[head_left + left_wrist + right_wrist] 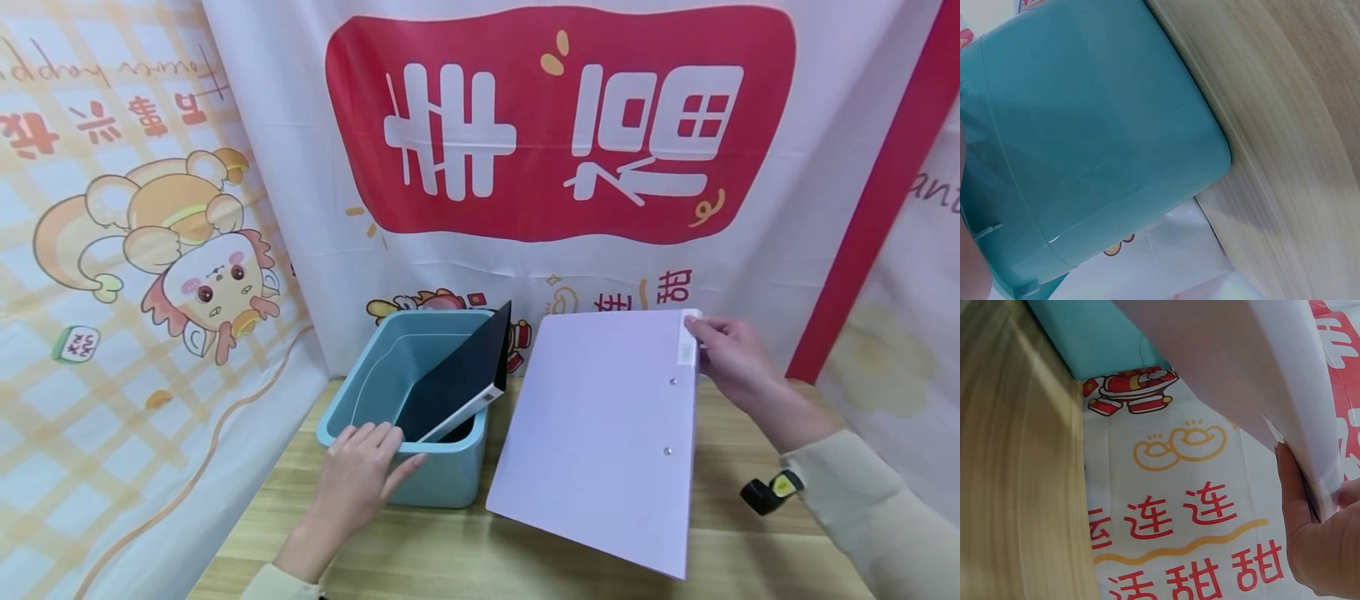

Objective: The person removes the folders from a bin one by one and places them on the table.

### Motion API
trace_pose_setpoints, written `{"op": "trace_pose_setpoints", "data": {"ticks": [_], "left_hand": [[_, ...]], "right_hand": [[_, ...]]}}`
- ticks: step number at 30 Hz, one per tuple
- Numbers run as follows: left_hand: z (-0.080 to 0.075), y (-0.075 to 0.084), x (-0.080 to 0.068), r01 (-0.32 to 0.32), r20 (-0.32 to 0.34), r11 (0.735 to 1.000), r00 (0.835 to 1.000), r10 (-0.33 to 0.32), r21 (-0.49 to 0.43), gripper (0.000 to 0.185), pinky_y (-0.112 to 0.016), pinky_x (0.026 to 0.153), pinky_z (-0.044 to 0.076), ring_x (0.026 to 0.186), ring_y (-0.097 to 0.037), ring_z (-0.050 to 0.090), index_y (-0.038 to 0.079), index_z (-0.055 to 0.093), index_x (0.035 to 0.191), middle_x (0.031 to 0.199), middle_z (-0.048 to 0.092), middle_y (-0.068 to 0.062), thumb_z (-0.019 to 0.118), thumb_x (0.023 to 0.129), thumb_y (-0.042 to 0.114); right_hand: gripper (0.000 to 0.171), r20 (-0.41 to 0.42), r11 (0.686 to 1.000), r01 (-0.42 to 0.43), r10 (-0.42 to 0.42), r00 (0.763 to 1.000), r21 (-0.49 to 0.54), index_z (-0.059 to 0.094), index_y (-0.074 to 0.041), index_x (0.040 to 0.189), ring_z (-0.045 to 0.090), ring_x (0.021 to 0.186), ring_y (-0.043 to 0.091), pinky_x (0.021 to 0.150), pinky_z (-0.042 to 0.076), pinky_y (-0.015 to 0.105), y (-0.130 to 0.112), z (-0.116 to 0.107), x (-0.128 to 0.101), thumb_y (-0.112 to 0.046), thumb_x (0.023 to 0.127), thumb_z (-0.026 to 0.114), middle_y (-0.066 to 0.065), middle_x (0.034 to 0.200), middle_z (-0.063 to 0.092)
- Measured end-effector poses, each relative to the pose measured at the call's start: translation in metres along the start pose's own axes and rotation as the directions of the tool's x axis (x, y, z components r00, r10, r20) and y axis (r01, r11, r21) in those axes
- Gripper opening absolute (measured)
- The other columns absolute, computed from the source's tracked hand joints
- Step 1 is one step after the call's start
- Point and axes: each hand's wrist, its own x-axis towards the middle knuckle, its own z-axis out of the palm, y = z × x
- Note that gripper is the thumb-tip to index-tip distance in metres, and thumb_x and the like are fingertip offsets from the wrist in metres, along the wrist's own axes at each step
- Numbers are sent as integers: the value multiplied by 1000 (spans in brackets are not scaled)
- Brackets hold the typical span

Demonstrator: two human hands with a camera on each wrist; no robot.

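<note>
A pale lilac folder [607, 425] stands tilted on the wooden table [750, 533], its lower edge resting on the wood. My right hand [723, 350] pinches its top right corner, by a white label. In the right wrist view the thumb [1294, 506] presses the folder [1260, 369] at that corner. A teal plastic bin [442, 479] sits to the left with a black folder [461, 375] leaning inside it. My left hand [360, 471] rests flat on the bin's near rim, fingers straight. The left wrist view shows only the bin's outer wall [1097, 144].
A printed cloth backdrop [562, 125] with red characters hangs right behind the table. A small black and yellow object [765, 492] lies on the table by my right sleeve. The table's left edge runs close beside the bin.
</note>
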Motion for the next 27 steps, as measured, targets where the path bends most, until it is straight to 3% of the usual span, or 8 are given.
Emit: {"op": "trace_pose_setpoints", "data": {"ticks": [14, 20, 27], "left_hand": [[1, 0, -1, -4, -14, 1000, 1000, 3, -6, 45, -28, 62, 30, 64, -10, 36, 19, 46, 81, 73, 36, 11, 54, 101, 59], [1, 1, -1, 5, -14, 1000, 1000, -5, -8, 45, -28, 62, 30, 64, -10, 35, 20, 45, 80, 72, 34, 11, 54, 100, 59], [1, 0, 1, 10, -2, 1000, 1000, -10, -11, 44, -28, 63, 29, 64, -11, 36, 20, 45, 81, 72, 35, 10, 55, 100, 59]], "right_hand": [[65, 30, 1000, -10, 10, 1000, 10, 37, 6, 151, 64, 102, 9, 89, 54, 25, 11, 15, 12, -44, 109, 42, 6, 125, 59], [63, 39, 1000, -11, 11, 999, 0, 40, 5, 149, 64, 103, 9, 90, 54, 26, 16, 24, 17, -44, 110, 39, 8, 128, 58], [56, 44, 999, -8, 6, 999, 54, 44, 11, 141, 66, 94, 8, 84, 56, 26, 24, 35, 25, -37, 111, 40, -1, 108, 65]]}}
